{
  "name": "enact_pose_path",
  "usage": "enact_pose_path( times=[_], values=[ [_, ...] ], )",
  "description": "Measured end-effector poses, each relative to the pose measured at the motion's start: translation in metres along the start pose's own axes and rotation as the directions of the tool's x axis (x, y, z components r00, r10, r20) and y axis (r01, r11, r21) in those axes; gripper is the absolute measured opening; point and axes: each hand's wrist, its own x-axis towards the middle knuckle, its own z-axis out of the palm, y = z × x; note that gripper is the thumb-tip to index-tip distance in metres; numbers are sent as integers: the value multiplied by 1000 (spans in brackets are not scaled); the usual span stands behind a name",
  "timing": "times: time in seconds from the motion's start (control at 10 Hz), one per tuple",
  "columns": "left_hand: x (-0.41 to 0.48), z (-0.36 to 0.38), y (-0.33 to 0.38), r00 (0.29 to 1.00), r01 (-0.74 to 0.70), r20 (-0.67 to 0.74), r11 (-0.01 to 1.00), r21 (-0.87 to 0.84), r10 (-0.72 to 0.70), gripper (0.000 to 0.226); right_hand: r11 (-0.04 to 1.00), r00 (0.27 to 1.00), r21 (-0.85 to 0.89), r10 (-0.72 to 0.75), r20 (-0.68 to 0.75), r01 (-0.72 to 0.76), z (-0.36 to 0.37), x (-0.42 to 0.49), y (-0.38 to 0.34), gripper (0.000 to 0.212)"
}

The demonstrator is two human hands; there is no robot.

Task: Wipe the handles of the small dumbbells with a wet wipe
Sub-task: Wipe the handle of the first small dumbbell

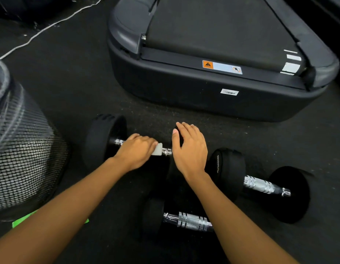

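Observation:
Three black dumbbells with chrome handles lie on the dark floor. My left hand (136, 151) wraps the handle of the far dumbbell (103, 138) and presses a white wet wipe (157, 149) against it. My right hand (190, 147) lies flat with spread fingers on that dumbbell's right weight, steadying it. A second dumbbell (260, 184) lies to the right. The third dumbbell (186, 221) lies close to me, partly hidden under my right forearm.
The rear end of a treadmill (203, 88) stands just beyond the dumbbells. A black mesh bin (22, 159) stands at the left, with something bright green (24, 220) by its base. A white cable (41, 31) runs across the floor at the far left.

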Motion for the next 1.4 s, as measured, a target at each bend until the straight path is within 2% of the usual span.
enact_pose_path(
  times=[0.1, 0.3, 0.5, 0.7, 0.8, 0.9, 1.0, 1.1, 1.2, 1.4],
  values=[
    [12, -1, 16, 999, 44, 27, 998, 55, -46, 39, 1000, 1000, 0, 1, 1, -1, 1, 2, 1, 43],
    [4, -3, 12, 990, -82, 104, 991, -106, 93, 41, 1000, 1000, 2, -9, -11, 9, 2, 2, 2, 44],
    [9, -3, 6, 993, 32, 115, 998, -52, -26, 42, 1000, 1000, -4, -6, -23, 6, 3, 2, 3, 41],
    [2, 2, 15, 989, -141, 19, 983, -114, 144, 40, 1000, 1000, -12, -4, -6, 4, 4, 3, 4, 40],
    [-8, 7, 11, 966, -232, -150, 963, -135, 212, 41, 1000, 1000, -9, -8, -21, 8, 4, 2, 3, 38],
    [-10, 13, 14, 939, -255, -265, 960, -117, 217, 38, 1000, 999, -5, -7, -35, 6, 4, 1, 2, 41],
    [-9, 15, 20, 924, -266, -306, 960, -90, 228, 35, 1000, 1000, -4, -1, -31, 1, 4, 2, 2, 42],
    [-10, 10, 14, 905, -313, -310, 950, -16, 293, 31, 1000, 1000, -1, -3, -22, 3, 5, 3, 4, 38],
    [-15, 6, -2, 874, -345, -349, 937, 47, 339, 29, 1000, 999, 7, -9, -36, 9, 6, 3, 4, 44],
    [-19, 7, 16, 872, -280, -398, 957, 72, 284, 34, 1000, 999, -3, 5, -34, -5, 6, 2, 4, 38]
  ],
)
